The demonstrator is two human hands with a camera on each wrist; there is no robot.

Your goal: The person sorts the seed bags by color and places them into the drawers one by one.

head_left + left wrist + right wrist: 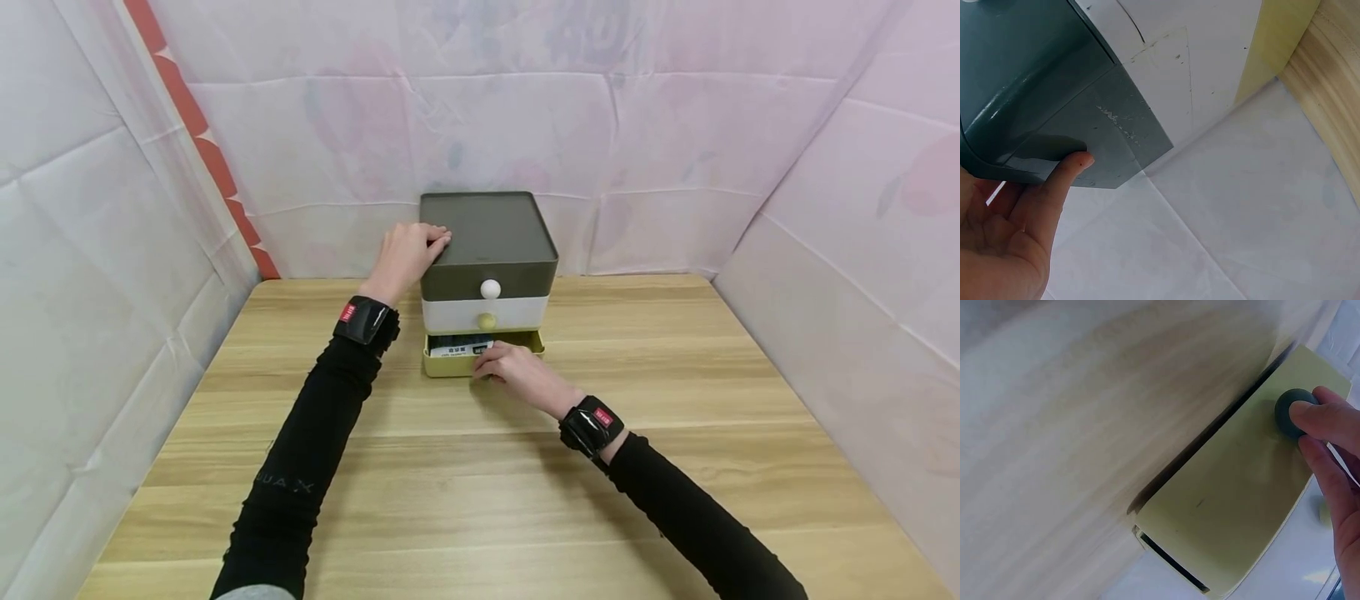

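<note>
The drawer unit point(487, 242) was steadied by the flat left hand point(405, 254) while the yellow drawer's knob point(1292, 411) was pinched by the right hand point(513, 371).

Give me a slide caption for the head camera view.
Left hand steadies a three-drawer box while right hand grips the open yellow bottom drawer.

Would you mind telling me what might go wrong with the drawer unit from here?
The left hand only rests on the drawer unit, so it might slide on the table. The right hand pinches the bottom drawer's small knob and could slip. The packet inside may snag.
</note>
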